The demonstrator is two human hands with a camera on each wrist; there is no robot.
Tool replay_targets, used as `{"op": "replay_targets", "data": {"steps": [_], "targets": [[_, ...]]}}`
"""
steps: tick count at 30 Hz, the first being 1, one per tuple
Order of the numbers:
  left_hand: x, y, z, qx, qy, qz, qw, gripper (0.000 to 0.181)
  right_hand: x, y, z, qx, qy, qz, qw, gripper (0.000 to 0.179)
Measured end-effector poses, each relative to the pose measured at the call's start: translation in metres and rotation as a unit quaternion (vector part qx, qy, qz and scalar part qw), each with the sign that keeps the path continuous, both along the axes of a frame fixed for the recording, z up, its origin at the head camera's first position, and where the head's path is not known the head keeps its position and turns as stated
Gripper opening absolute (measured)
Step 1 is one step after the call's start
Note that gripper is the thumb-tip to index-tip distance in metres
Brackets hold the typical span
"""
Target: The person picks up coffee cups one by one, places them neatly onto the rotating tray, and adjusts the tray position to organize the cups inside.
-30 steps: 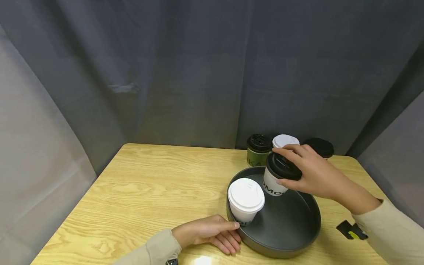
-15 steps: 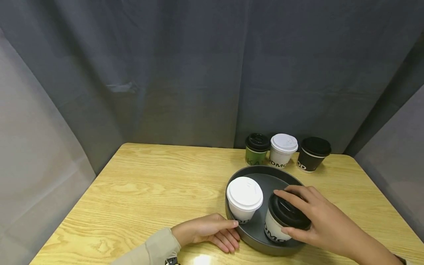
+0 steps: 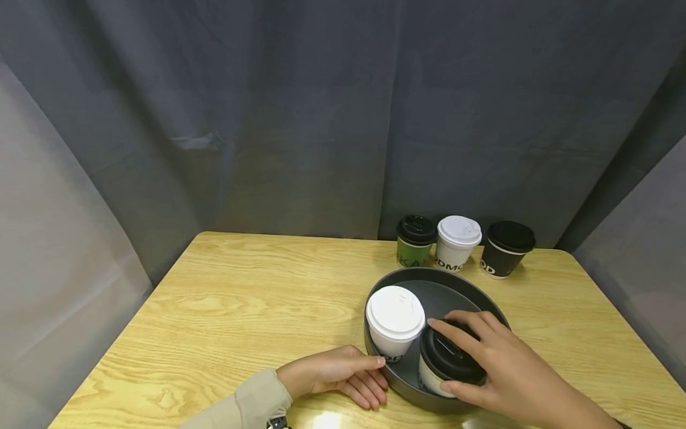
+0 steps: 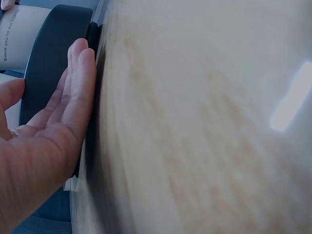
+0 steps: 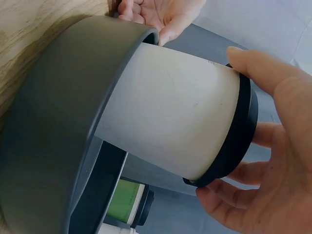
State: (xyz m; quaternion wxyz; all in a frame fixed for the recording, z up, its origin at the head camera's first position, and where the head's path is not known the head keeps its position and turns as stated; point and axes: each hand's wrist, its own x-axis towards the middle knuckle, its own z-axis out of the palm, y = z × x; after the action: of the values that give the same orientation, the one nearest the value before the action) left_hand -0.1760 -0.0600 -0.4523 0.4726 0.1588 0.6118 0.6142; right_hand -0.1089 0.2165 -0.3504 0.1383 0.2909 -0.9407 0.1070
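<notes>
A round dark grey pan sits on the wooden table. A paper coffee cup with a white lid stands inside it at the left. My right hand grips the black lid of another white coffee cup from above, fingers and thumb spread around the lid's edge. That cup is at the front of the pan, right beside the white-lidded one, its base hidden by the pan wall in the right wrist view. My left hand rests against the pan's outer wall, fingers straight along it, thumb at the rim.
Behind the pan stand a green cup with a black lid, a white cup with a white lid and a black cup with a black lid. A dark grey curtain hangs behind the table.
My right hand has brought the black-lidded cup from the pan's back toward its front, then slightly left next to the white-lidded cup. The left hand has stayed at the pan.
</notes>
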Motion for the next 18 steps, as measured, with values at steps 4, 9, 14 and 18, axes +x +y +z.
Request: {"op": "replay_targets", "data": {"steps": [4,9,14,18], "targets": [[-0.0005,0.0000,-0.0008,0.001,-0.001,-0.002,1.0000,0.053,0.0009,-0.0011,-0.0016,0.000,-0.002,-0.010,1.0000,0.076],[-0.0008,-0.0002,-0.0015,0.004,-0.002,-0.003,1.0000,0.053,0.0037,-0.0013,-0.0014,0.005,-0.021,-0.020,0.9996,0.077],[-0.0007,-0.0003,-0.0012,0.004,-0.002,-0.004,1.0000,0.053,0.0055,-0.0010,-0.0012,0.008,-0.035,-0.023,0.9991,0.074],[-0.0004,-0.0003,-0.0005,0.003,-0.002,-0.005,1.0000,0.053,0.0056,-0.0013,-0.0015,0.009,-0.026,-0.022,0.9994,0.073]]}}
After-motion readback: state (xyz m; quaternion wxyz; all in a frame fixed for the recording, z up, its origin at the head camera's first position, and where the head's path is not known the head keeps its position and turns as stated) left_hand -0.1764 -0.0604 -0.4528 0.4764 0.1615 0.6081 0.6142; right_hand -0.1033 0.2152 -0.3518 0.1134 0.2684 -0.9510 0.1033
